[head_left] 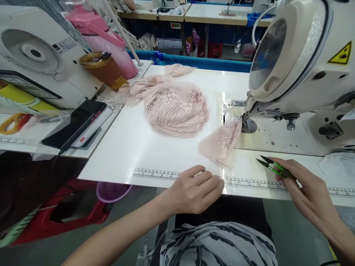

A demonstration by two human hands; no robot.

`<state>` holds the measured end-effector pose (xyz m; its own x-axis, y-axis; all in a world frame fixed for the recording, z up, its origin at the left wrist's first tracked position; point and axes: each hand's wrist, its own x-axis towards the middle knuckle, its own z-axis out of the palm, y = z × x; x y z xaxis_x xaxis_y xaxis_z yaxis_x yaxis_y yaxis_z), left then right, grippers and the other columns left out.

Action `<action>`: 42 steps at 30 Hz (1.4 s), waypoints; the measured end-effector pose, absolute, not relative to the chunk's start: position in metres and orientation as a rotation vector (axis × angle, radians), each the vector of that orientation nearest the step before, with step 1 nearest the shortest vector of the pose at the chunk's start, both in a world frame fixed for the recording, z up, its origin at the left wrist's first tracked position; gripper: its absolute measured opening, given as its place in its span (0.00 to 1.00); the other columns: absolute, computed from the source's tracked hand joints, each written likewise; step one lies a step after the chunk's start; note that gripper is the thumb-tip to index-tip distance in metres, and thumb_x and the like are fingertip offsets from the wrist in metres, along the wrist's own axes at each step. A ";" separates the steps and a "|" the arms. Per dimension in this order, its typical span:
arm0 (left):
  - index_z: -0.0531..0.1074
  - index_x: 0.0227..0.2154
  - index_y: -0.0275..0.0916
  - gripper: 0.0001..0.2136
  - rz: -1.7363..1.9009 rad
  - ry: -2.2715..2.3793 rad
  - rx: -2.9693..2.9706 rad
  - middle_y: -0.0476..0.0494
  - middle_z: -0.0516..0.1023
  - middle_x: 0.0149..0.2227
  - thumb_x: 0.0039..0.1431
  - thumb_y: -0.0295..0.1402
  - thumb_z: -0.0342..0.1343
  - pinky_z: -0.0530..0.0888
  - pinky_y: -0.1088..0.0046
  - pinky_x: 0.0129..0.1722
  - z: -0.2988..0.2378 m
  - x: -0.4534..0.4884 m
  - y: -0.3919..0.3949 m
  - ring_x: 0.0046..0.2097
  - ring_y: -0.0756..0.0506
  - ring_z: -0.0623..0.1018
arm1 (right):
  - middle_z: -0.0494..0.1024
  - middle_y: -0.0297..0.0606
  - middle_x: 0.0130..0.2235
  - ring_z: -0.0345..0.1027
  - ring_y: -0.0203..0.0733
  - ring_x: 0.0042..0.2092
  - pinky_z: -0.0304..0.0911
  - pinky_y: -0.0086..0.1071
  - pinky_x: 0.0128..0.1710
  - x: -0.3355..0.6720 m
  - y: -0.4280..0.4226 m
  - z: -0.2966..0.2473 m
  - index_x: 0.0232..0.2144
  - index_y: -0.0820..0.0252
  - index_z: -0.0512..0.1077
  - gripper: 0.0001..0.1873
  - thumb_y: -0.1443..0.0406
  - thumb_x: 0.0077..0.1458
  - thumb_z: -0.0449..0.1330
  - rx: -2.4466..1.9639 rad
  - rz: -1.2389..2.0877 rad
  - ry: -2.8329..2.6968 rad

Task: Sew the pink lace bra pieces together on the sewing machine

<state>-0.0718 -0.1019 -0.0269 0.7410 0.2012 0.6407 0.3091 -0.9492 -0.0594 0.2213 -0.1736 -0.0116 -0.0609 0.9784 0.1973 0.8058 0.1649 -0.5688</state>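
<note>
My right hand [307,188] is closed around green-handled thread snips [274,168], whose dark blades are apart and point left over the table. At the table's front edge, my left hand [195,190] lies with its fingers curled; anything under them is hidden. Just beyond it, a small piece of pink lace fabric [222,142] reaches up to the needle area of the sewing machine [294,55], its far tip by the presser foot. A larger rounded bundle of pink lace [176,111] sits on the white table farther left, with more pink fabric [177,69] behind it.
A printed ruler strip [158,174] runs along the front edge. At left are a black phone [74,123], orange-handled scissors [12,123], a brown jar [102,70], a pink jug [102,37] and another machine [41,51]. Below are a purple basket [113,192] and red stool [83,214].
</note>
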 end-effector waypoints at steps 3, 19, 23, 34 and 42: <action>0.72 0.39 0.34 0.07 -0.986 -0.497 -2.753 0.51 0.76 0.30 0.58 0.24 0.56 0.68 0.74 0.30 -0.029 -0.073 -0.101 0.29 0.53 0.71 | 0.72 0.39 0.38 0.67 0.37 0.34 0.62 0.29 0.28 0.205 -0.176 -0.008 0.59 0.49 0.62 0.24 0.69 0.63 0.45 -1.599 0.481 -1.994; 0.66 0.23 0.38 0.09 -1.023 -0.382 -2.667 0.54 0.62 0.21 0.56 0.24 0.58 0.60 0.71 0.24 -0.033 -0.059 -0.096 0.24 0.53 0.61 | 0.71 0.30 0.28 0.56 0.30 0.22 0.47 0.27 0.17 0.163 -0.169 -0.003 0.60 0.68 0.59 0.34 0.81 0.51 0.54 -1.393 -0.533 -2.613; 0.65 0.22 0.38 0.10 -1.020 -0.376 -2.677 0.54 0.63 0.21 0.56 0.24 0.57 0.60 0.71 0.24 -0.033 -0.060 -0.096 0.24 0.52 0.61 | 0.72 0.32 0.29 0.55 0.31 0.21 0.45 0.28 0.16 0.158 -0.165 -0.004 0.62 0.68 0.55 0.35 0.82 0.51 0.51 -1.399 -0.563 -2.649; 0.73 0.29 0.35 0.03 -1.066 -0.494 -2.750 0.52 0.67 0.22 0.57 0.24 0.56 0.62 0.71 0.25 -0.022 -0.083 -0.119 0.24 0.52 0.65 | 0.74 0.33 0.31 0.54 0.28 0.19 0.46 0.27 0.16 0.172 -0.163 -0.002 0.57 0.63 0.62 0.21 0.66 0.63 0.53 -1.490 -0.452 -2.555; 0.74 0.29 0.39 0.09 -0.014 -2.004 -2.680 0.47 0.75 0.26 0.60 0.24 0.50 0.68 0.71 0.32 -0.120 -0.185 -0.223 0.29 0.48 0.76 | 0.78 0.38 0.37 0.65 0.34 0.27 0.46 0.27 0.19 0.223 -0.126 -0.006 0.53 0.61 0.68 0.19 0.59 0.62 0.52 -1.781 -0.628 -2.395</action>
